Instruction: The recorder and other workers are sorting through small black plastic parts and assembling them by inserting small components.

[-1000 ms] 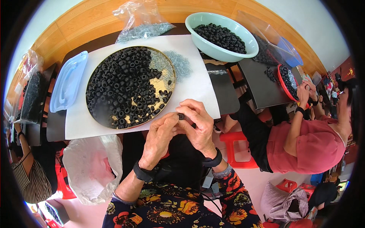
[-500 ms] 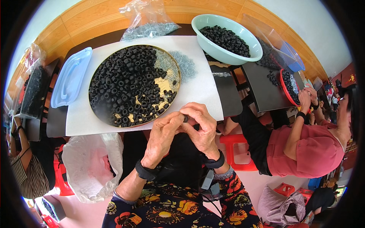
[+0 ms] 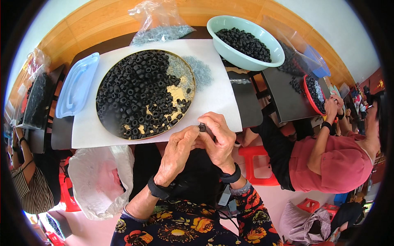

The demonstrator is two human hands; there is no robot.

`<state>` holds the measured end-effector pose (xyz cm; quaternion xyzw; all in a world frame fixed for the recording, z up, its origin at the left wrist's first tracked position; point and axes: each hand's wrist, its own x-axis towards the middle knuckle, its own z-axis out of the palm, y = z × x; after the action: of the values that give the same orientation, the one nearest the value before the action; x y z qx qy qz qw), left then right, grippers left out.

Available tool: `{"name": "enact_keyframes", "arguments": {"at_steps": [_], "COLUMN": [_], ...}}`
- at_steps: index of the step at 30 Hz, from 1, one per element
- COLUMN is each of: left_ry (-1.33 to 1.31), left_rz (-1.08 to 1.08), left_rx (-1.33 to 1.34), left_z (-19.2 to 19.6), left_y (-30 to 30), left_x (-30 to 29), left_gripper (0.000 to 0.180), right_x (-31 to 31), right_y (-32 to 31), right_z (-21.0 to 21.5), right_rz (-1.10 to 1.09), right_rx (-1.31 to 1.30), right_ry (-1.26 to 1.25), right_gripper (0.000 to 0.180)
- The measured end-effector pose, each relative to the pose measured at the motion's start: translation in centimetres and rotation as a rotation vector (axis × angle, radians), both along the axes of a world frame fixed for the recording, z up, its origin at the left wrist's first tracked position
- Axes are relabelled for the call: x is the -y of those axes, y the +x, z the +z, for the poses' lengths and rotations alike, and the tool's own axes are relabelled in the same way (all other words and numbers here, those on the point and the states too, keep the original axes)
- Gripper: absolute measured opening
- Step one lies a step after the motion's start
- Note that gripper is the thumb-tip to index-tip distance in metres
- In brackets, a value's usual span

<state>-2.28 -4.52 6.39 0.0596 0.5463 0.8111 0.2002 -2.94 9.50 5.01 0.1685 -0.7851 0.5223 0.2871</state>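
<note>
A small black hollow part (image 3: 202,127) is pinched between the thumb and fingertips of my right hand (image 3: 217,143). My left hand (image 3: 176,153) is closed close beside it, fingertips pressed together; whatever it grips is hidden. Both hands are held together just in front of the white sheet's near edge. Beyond them lies a round gold tray (image 3: 177,93) with a thin rim. Black hollow parts (image 3: 137,80) cover most of it. Small clear pieces (image 3: 199,70) are spread at the tray's far right and on the white sheet (image 3: 219,96) beside it.
Left of the tray lies a blue plastic lid (image 3: 76,86). A clear bag (image 3: 162,30) of pieces and a pale green basin (image 3: 246,59) of black parts stand behind. A white bag (image 3: 100,180) hangs open below the table. Another person (image 3: 328,164) works at a red tray (image 3: 308,96).
My hands have barely moved. The black part now shows more fully at my right fingertips. The view has shifted very slightly.
</note>
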Motion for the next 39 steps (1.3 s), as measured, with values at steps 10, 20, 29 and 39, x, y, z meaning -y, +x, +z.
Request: {"name": "enact_keyframes", "arguments": {"at_steps": [10,20,29,39], "left_ry": [0.061,-0.007,-0.196,-0.233], "left_rz": [-0.019,-0.057,-0.021,-0.072], "left_rx": [0.093,-0.041,0.019,-0.232], "left_z": [0.0,0.1,2.1,1.6], "left_y": [-0.4,-0.4,-0.1,0.5], "left_x": [0.1,0.6,0.5,0.4], "left_gripper": [0.031,0.024,0.024,0.021], "right_x": [0.0,-1.0,-1.3,-0.9], "right_y": [-0.3,0.5,1.9,3.4], "right_z": [-0.5,0.2,1.0,1.1], "right_rz": [-0.009,0.119,0.130,0.078], "right_rx": [-0.088,-0.001,0.108,0.235], "right_ry": [-0.013,-0.006,0.034,-0.226], "right_gripper": [0.036,0.040,0.036,0.014]}}
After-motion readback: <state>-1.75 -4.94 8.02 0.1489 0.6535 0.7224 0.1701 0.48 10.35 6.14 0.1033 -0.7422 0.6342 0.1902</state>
